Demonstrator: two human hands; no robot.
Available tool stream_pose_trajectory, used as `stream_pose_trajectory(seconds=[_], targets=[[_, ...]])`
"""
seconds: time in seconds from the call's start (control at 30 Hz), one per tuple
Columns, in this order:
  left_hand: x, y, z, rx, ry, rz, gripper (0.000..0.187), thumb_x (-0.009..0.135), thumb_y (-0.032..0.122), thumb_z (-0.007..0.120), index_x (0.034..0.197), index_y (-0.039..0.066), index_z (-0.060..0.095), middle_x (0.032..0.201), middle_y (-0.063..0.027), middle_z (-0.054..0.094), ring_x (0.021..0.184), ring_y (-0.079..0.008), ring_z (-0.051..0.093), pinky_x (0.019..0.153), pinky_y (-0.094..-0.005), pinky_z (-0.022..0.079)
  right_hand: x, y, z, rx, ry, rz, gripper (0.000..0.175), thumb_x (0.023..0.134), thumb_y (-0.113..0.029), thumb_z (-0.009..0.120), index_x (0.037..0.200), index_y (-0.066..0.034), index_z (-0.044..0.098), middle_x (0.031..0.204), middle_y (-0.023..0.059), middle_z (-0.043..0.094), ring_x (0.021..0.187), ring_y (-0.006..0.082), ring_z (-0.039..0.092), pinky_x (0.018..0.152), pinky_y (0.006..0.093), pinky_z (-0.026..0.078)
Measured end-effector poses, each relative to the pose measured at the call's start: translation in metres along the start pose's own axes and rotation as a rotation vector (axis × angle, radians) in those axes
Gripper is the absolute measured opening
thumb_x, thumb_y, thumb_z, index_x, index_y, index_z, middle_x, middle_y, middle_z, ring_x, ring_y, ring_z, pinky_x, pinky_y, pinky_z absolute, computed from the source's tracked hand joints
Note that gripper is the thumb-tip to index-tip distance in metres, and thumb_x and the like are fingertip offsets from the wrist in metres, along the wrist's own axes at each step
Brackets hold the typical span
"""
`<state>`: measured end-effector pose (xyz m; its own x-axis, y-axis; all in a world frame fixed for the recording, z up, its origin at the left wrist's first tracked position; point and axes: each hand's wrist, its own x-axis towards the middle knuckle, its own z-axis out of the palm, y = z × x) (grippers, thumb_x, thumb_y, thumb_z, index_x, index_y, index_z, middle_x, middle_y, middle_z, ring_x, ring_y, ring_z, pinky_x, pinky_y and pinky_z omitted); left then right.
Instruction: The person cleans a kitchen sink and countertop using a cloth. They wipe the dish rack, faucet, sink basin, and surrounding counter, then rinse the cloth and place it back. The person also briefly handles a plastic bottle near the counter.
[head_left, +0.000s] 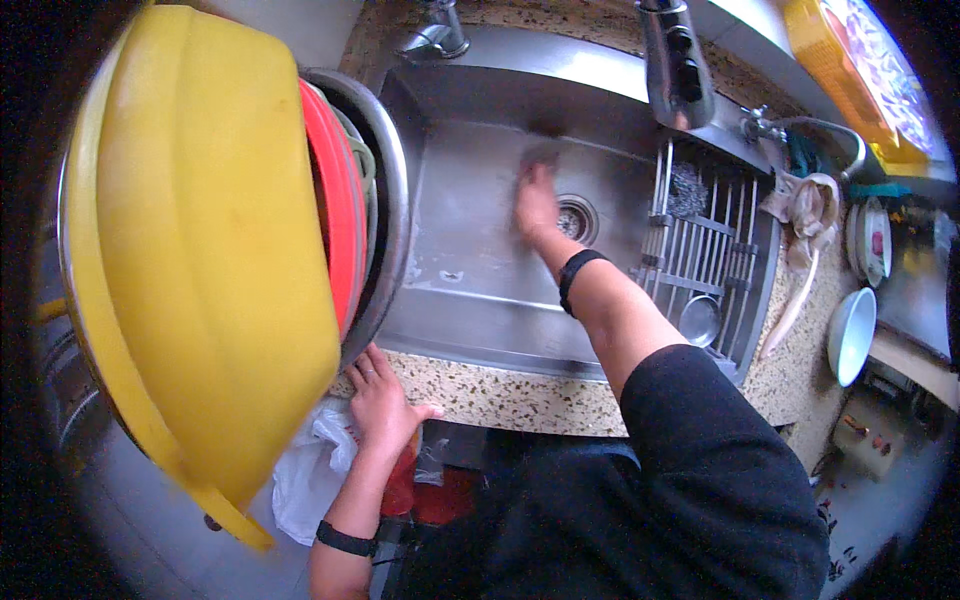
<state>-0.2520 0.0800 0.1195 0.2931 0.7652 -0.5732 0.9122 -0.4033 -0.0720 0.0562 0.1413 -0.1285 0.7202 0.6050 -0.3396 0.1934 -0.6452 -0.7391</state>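
My right hand reaches down into a stainless steel sink, just left of the round drain strainer. Motion blurs its fingers. A dark patch lies at the fingertips; whether it is a held pad or a shadow, I cannot tell. With fingers spread, my left hand rests on the front edge of the speckled stone counter. Its fingertips are beside a tilted stack of basins: a large yellow plastic basin, a red one and a metal one.
A metal drying rack at the sink's right holds a steel wool scrubber and a small round dish. A faucet head overhangs the sink's back. Rightward are a cloth, a pale blue bowl and a yellow basket.
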Motion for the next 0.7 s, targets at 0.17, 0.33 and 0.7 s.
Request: stream_pose_trajectory(seconds=[0.17, 0.33, 0.7], targets=[[-0.003, 0.002, -0.004, 0.096, 0.061, 0.027, 0.136, 0.044, 0.050, 0.087, 0.141, -0.010, 0.013, 0.142, -0.0310, 0.027, 0.131, -0.0465, 0.031, 0.105, -0.0404, 0.038, -0.026, -0.008, -0.026, -0.001, -0.019, -0.003, 0.042, 0.097, -0.036, 0.038, 0.118, -0.0021, 0.047, 0.119, 0.0267, 0.052, 0.112, 0.0435, 0.049, 0.092, 0.0486, 0.039], [-0.003, 0.003, -0.004, 0.118, 0.084, 0.045, 0.136, 0.044, 0.050, 0.087, 0.140, -0.012, 0.013, 0.142, -0.0319, 0.027, 0.131, -0.0469, 0.031, 0.105, -0.0413, 0.038, -0.017, 0.011, -0.077, -0.372, 0.579, 0.641, 0.036, 0.095, -0.021, 0.042, 0.128, -0.0086, 0.046, 0.127, 0.0159, 0.055, 0.112, 0.0274, 0.056, 0.090, 0.0432, 0.045], [-0.002, 0.003, -0.006, 0.109, 0.092, 0.057, 0.132, 0.043, 0.050, 0.087, 0.138, -0.012, 0.019, 0.138, -0.0300, 0.033, 0.127, -0.0452, 0.036, 0.101, -0.0391, 0.042, -0.021, -0.008, -0.008, 0.188, 0.313, 0.439, 0.045, 0.098, -0.039, 0.033, 0.115, -0.0005, 0.049, 0.121, 0.0270, 0.053, 0.112, 0.0410, 0.050, 0.090, 0.0483, 0.041]])
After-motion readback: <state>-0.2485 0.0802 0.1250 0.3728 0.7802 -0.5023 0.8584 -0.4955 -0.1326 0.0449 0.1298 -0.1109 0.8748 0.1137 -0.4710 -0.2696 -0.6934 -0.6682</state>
